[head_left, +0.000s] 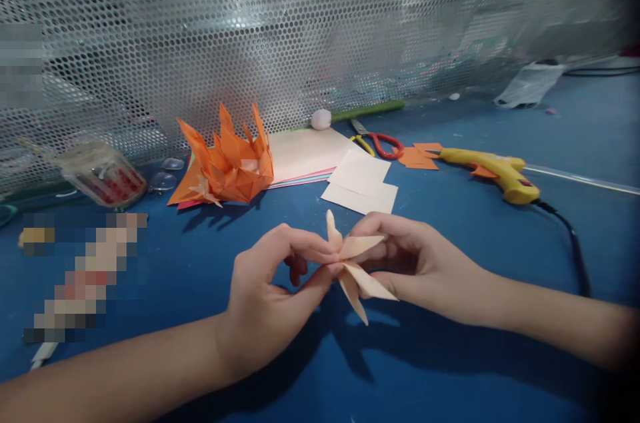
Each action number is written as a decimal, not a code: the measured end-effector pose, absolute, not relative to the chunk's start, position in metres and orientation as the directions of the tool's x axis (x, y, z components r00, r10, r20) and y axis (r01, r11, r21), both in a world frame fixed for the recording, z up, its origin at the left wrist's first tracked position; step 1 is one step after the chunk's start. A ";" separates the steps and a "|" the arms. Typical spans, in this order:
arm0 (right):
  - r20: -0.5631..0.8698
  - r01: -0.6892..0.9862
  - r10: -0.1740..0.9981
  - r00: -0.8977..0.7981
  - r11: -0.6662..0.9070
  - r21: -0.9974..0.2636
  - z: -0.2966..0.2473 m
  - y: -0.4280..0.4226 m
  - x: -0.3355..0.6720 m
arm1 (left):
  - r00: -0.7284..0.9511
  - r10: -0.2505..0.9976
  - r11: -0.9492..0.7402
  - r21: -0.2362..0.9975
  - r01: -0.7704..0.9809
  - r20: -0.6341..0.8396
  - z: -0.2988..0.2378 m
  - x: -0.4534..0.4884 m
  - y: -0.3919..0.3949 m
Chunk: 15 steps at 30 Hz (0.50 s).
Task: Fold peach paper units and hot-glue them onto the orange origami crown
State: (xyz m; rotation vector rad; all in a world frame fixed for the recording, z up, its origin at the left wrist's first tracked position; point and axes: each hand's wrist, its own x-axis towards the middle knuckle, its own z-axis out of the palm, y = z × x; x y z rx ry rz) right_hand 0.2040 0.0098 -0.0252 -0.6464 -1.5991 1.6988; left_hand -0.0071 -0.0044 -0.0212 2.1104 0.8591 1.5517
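Between my two hands, above the blue table, is a cream folded paper flower (363,248) with several pointed petals spread outward. My left hand (277,293) pinches it near the centre with thumb and fingertips. On the other side, my right hand (417,263) has its fingers curled around the petals, the thumb against a lower one; part of those fingers is hidden behind the paper. Beyond my hands lie cream paper squares (357,180). A larger orange folded paper flower (230,166) stands behind to the left, with a small pale paper piece at its front.
A yellow glue gun (487,166) with a black cord lies at right, its nozzle by orange paper squares (420,156). Red-and-yellow scissors (385,145), a white ball (321,119) and a green stick (373,110) lie behind. A glass jar (103,173) stands left. Perforated metal mesh (300,30) borders the blue table (425,370).
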 end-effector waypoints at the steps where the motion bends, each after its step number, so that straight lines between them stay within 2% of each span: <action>1: 0.105 -0.155 0.774 -0.625 0.010 -0.988 -0.026 0.010 0.204 | 0.212 0.668 -0.742 0.618 0.259 0.713 -0.021 -0.007 -0.004; 7: 0.123 -0.202 0.763 -0.635 -0.010 -0.979 -0.026 0.009 0.202 | 0.304 0.596 -0.803 0.547 0.238 0.743 -0.018 -0.011 -0.001; 15: 0.114 -0.176 0.767 -0.632 0.002 -0.984 -0.024 0.007 0.199 | 0.329 0.609 -0.790 0.589 0.171 0.721 -0.019 -0.014 0.001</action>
